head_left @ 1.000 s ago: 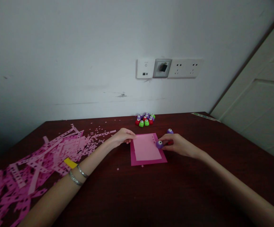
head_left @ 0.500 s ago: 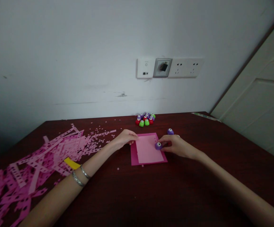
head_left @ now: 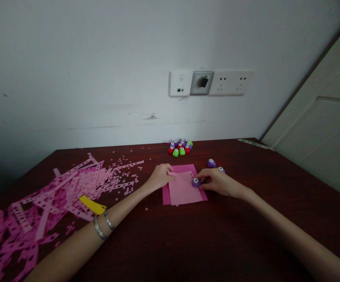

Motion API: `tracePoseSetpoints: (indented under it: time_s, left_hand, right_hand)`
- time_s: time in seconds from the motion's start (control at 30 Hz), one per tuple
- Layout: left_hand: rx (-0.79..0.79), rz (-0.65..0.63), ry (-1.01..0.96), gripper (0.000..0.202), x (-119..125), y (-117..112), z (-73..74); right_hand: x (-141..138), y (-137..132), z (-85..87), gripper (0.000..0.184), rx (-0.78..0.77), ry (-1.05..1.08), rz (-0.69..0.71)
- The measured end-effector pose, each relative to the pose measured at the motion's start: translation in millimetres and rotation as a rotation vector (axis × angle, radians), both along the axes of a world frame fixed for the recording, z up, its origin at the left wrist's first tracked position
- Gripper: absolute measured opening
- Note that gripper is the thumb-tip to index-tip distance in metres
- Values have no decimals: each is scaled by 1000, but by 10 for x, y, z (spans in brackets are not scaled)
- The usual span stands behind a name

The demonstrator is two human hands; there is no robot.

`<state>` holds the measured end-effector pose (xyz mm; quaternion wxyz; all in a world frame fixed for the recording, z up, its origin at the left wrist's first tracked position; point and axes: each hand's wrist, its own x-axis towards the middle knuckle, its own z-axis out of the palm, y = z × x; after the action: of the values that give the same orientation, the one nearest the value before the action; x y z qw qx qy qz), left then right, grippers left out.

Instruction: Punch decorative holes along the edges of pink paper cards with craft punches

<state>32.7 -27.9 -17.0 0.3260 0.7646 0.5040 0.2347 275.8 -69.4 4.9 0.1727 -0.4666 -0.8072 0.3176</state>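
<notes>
Punch (head_left: pixel 196 182), purple, sits at the right edge of the pale sheet (head_left: pixel 184 192), between your right thumb and fingers. Your right hand (head_left: pixel 213 181) is nearly closed, fingertips bent round the punch's side; how hard they press doesn't show. Your left hand (head_left: pixel 160 177) is pinched closed on the sheet's upper left corner. By the look of it, you are at the step of setting the sheet's edge to the punch; whether the edge sits in the slot is too small to make out. A press there would seem to call for a steady left pinch and a level sheet. Beneath, you have a darker sheet (head_left: pixel 166 197) on the table (head_left: pixel 170 243). Just past your right hand stand a second punch (head_left: pixel 211 163) and a third punch (head_left: pixel 221 169), partly hidden. Farther back is a cluster (head_left: pixel 180 149) of red, green and purple ones. No container shows: your strips (head_left: pixel 45 196) and bits (head_left: pixel 128 190) lie loose at left, beside a yellow piece (head_left: pixel 92 205)
</notes>
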Motion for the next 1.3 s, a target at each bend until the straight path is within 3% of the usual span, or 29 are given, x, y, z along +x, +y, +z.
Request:
tracePoseSetpoints:
  time_s: [0.23, 0.3, 0.43, 0.57, 0.7, 0.83, 0.97, 1.3]
  left_hand:
    - [228, 59, 296, 32, 68, -166, 7]
    - [288, 41, 337, 26, 98, -203, 6]
    - [317, -60, 329, 6, 161, -245, -8]
    - [291, -77, 251, 9, 167, -228, -37]
    - [231, -68, 177, 15, 171, -160, 12]
    - [79, -115, 49, 35, 273, -100, 169]
    - [-209, -121, -37, 41, 408, -53, 288]
    - [-625, -275, 1, 44, 529, 20, 264]
  right_hand:
    - [12, 5, -3, 30, -29, 21, 40]
    - [12, 4, -9, 30, -29, 23, 42]
    - [4, -24, 35, 36, -42, 18, 25]
    - [24, -43, 149, 39, -90, 41, -18]
    - [69, 1, 216, 44, -255, 18, -152]
    - [56, 51, 227, 56, -479, -34, -184]
    - [0, 71, 222, 63, -556, -78, -179]
    - [-25, 177, 181, 61, -620, -154, -73]
